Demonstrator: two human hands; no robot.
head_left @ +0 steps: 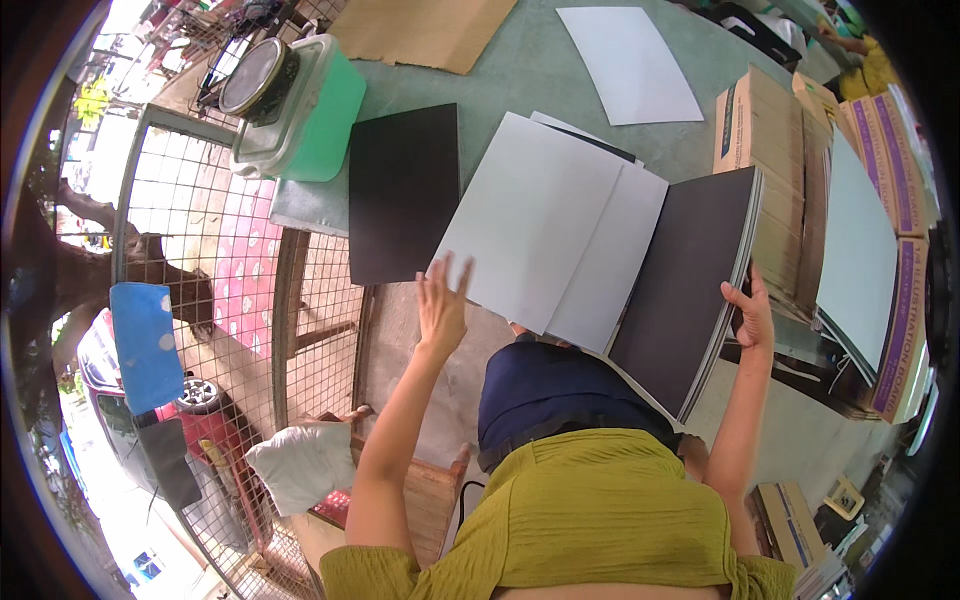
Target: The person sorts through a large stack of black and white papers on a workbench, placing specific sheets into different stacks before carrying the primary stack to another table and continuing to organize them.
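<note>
My right hand (752, 308) is closed around the right edge of a stack of boards (685, 285) with a black top face. The stack leans over my lap, and its layered pale edges show along that side. My left hand (443, 305) has its fingers spread at the lower left corner of a large white board (530, 205); whether it touches the board is hard to tell. Another white board (608, 265) lies partly under that one, next to the black stack. Left of them a black board (405, 195) lies over the table's front edge.
On the green table (510, 85) are a brown cardboard sheet (425, 30), a separate white sheet (635, 65) and a green lidded tub (325, 110) topped by a round container (260, 80). Cardboard boxes (770, 150) stand at the right. Wire mesh (230, 260) borders the left side.
</note>
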